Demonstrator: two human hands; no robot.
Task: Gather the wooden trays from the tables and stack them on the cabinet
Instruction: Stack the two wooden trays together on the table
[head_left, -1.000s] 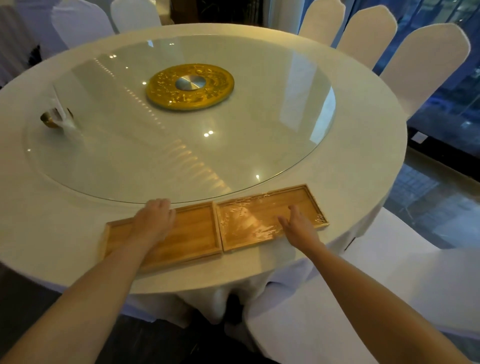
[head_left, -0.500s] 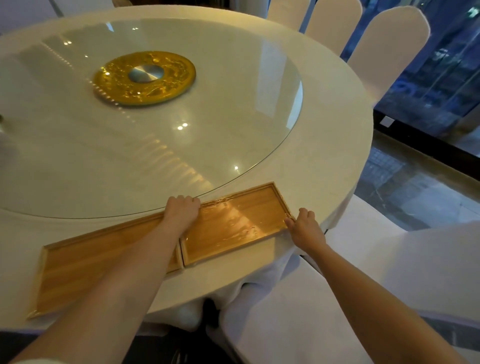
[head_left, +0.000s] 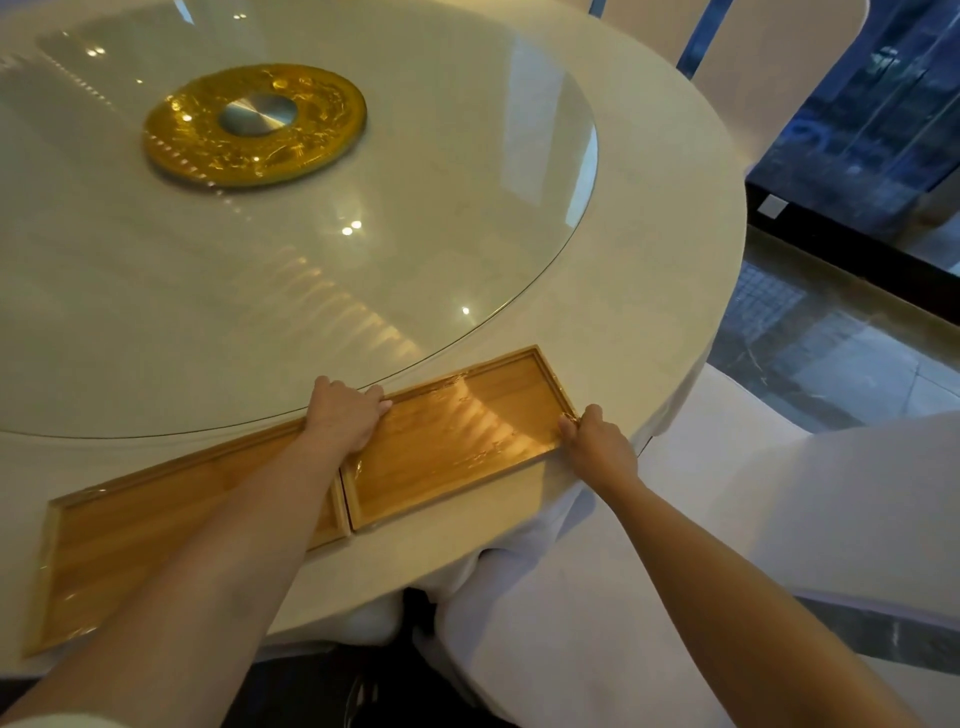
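Two wooden trays lie end to end along the near edge of a round table (head_left: 675, 249), just short of the glass turntable (head_left: 311, 291) with its gold disc (head_left: 254, 124). The left tray (head_left: 156, 530) sits flat and free; only the left forearm passes above its right end.

The right tray (head_left: 457, 436), which looks wrapped in clear film, is the one in hand. The left hand (head_left: 343, 415) lies curled over its far-left corner, fingers bent down onto the rim where the two trays meet, though whether they hook under the edge cannot be told. The right hand (head_left: 597, 441) pinches the right short end at its near corner, thumb on top and the other fingers tucked out of sight below.

To lift it well, I would judge that both hands need fingers under the base, not just on the rim, since film can be slippery. Raising the right end first should free it from its neighbour without dragging that one along. Keep it level and clear of the turntable's edge. Setting it on the left tray and carrying both together would likely save a trip. The cabinet is not in view.
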